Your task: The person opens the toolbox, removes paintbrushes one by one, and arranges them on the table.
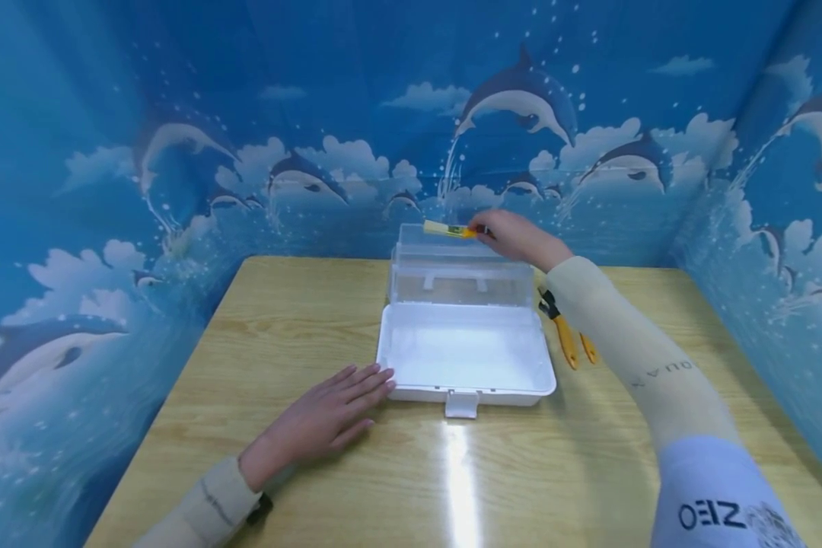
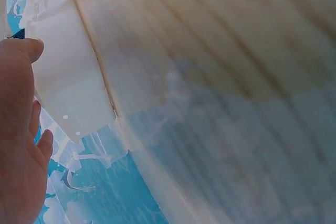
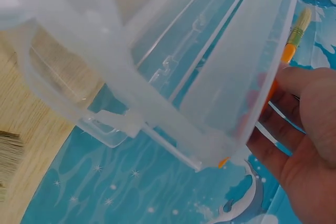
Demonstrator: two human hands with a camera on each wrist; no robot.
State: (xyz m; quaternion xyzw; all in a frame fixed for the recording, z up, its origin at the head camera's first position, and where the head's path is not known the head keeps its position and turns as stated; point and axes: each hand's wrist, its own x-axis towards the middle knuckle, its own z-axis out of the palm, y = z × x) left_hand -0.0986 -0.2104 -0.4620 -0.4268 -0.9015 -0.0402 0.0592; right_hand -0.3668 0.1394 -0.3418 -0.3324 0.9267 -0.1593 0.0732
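Note:
In the head view my right hand grips a paintbrush with pale bristles and an orange handle. The hand is at the top edge of the raised clear lid. From the right wrist view, the fingers lie behind the lid's edge and the brush's bristles stick out past the hand. Below the lid is the white plastic box, its tray bare inside. My left hand lies with fingers extended, fingertips at the box's front left corner.
Right of the box, beside my right forearm, lie more orange-handled brushes. A latch hangs at the box's front. The wooden table meets a blue dolphin-print curtain at the back and sides.

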